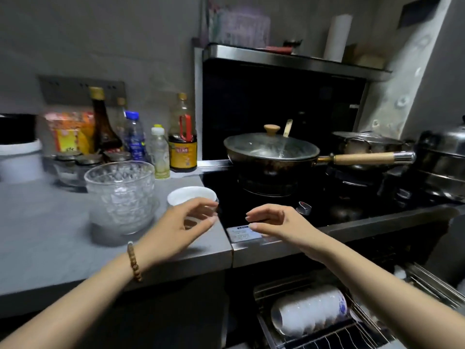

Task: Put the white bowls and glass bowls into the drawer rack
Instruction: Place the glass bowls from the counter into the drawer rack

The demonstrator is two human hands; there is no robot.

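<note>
A stack of textured glass bowls point(120, 195) stands on the grey counter point(45, 238). To its right sits a white bowl point(191, 195) near the counter's edge. My left hand point(181, 222) hovers just in front of the white bowl, fingers apart and curved, holding nothing. My right hand point(274, 222) is open above the stove's front edge, empty as well. Below the stove, the pulled-out wire drawer rack point(352, 331) holds a row of white bowls point(309, 311) lying on their sides.
A lidded wok point(271, 149) with a long wooden handle sits on the black stove point(251, 205), with steel pots point(367, 144) to the right. Sauce bottles point(182, 137) and jars crowd the back of the counter.
</note>
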